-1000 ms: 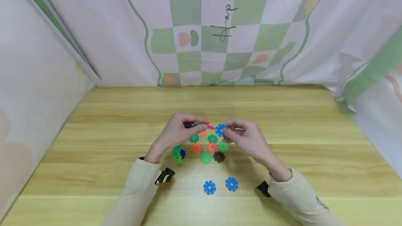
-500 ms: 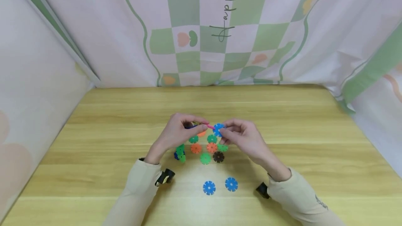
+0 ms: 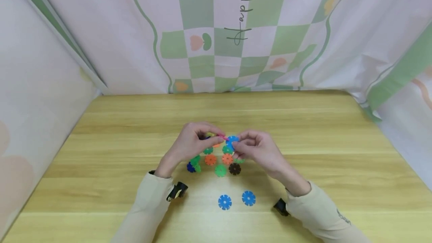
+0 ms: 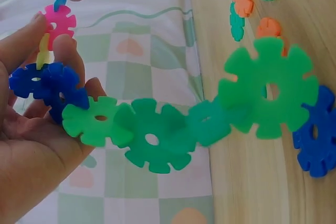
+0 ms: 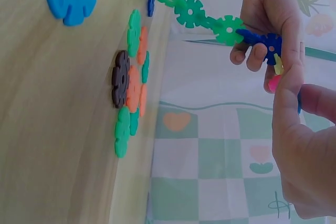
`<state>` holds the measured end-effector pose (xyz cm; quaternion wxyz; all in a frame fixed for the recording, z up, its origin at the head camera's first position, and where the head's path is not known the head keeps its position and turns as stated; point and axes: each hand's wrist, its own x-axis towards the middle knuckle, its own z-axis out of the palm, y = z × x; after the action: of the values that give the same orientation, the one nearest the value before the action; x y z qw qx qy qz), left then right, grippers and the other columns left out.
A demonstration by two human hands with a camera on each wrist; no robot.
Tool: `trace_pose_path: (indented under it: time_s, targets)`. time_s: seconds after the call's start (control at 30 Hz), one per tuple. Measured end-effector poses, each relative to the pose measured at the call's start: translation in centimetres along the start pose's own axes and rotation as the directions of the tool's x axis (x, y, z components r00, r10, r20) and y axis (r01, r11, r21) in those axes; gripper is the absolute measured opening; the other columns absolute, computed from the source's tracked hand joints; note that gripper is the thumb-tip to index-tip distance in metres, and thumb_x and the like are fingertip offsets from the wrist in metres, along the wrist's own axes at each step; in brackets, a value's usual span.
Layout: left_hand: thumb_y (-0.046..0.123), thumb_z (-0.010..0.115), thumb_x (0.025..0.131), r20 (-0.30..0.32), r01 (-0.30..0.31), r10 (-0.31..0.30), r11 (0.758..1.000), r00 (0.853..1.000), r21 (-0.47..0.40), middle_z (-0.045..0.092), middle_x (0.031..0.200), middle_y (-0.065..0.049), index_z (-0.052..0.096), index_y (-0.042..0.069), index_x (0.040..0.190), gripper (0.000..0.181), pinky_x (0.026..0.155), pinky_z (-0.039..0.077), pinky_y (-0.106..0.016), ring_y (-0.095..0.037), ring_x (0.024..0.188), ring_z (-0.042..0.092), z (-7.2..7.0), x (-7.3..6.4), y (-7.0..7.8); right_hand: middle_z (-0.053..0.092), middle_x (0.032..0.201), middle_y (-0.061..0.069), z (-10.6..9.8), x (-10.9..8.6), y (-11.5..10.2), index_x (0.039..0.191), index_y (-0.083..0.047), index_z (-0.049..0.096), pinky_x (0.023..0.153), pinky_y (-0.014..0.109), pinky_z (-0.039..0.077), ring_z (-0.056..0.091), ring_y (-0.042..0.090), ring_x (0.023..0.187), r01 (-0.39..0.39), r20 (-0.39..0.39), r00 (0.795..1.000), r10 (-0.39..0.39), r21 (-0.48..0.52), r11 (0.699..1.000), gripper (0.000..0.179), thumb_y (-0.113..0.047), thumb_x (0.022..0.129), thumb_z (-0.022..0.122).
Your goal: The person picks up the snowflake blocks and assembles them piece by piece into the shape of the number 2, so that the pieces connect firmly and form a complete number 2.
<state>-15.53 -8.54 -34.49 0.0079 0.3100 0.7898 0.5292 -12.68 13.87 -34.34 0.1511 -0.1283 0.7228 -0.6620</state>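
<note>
My left hand (image 3: pixel 194 140) pinches a pink notched plastic disc (image 4: pixel 62 24) between thumb and fingers. It is one end of a chain: a yellow disc (image 4: pixel 44 52), dark blue discs (image 4: pixel 62 95) and several green discs (image 4: pixel 152 136) hang on from it, past the palm. My right hand (image 3: pixel 260 147) pinches a light blue notched disc (image 3: pixel 231 142) at its edge. In the left wrist view the blue disc's lower edge meets the pink disc's rim; how deep the notches sit together I cannot tell. Fingers hide part of both discs.
Loose discs lie on the wooden table (image 3: pixel 320 130) below the hands: orange (image 3: pixel 210 159), green (image 3: pixel 221 170) and dark brown (image 3: pixel 234 168). Two light blue discs (image 3: pixel 248 198) lie nearer. A dark blue disc (image 4: pixel 317 131) is by the chain's low end; whether joined is unclear. Curtains (image 3: pixel 229 63) border the table.
My right hand has moved slightly left and down, bringing the blue disc against the pink one. The chain's hanging green end has swung a little to the right. My left hand stays nearly still.
</note>
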Motion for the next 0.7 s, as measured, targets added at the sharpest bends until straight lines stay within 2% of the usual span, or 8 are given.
trace_pose_path:
  time_s: [0.23,0.4,0.7]
  targets:
    - [0.010,0.069,0.089,0.013,-0.026,0.026,1.000,1.000,0.014,0.071,0.093,0.000,0.076,0.009,0.094,0.008,0.048,0.035,-0.020,-0.011,0.052,0.044,-0.10,-0.06,0.08,0.069,0.083,0.013,0.16,-0.03,-0.02,0.101,0.009,0.059,0.071,0.036,0.058,0.067,0.018,0.071,-0.018,0.008,1.000,0.018,0.003,1.000,0.018,-0.007,0.094,0.061]
    - [0.010,0.070,0.088,0.028,-0.014,0.013,0.999,1.000,0.033,0.071,0.091,0.001,0.076,0.010,0.091,0.007,0.049,0.036,-0.020,-0.011,0.054,0.045,-0.13,-0.07,0.20,0.069,0.080,0.009,0.21,-0.01,-0.09,0.101,0.012,0.058,0.070,0.035,0.058,0.067,0.017,0.070,-0.019,0.012,1.000,0.019,-0.005,1.000,0.019,-0.006,0.093,0.061]
    - [0.008,0.070,0.088,0.039,-0.010,0.008,0.999,0.999,0.046,0.071,0.088,0.000,0.076,0.009,0.090,0.006,0.047,0.034,-0.020,-0.009,0.050,0.043,0.14,0.03,0.31,0.069,0.079,0.009,0.30,0.05,0.00,0.100,0.013,0.058,0.069,0.034,0.058,0.067,0.018,0.069,-0.018,-0.011,1.000,0.017,-0.017,1.000,0.017,-0.002,0.092,0.061]
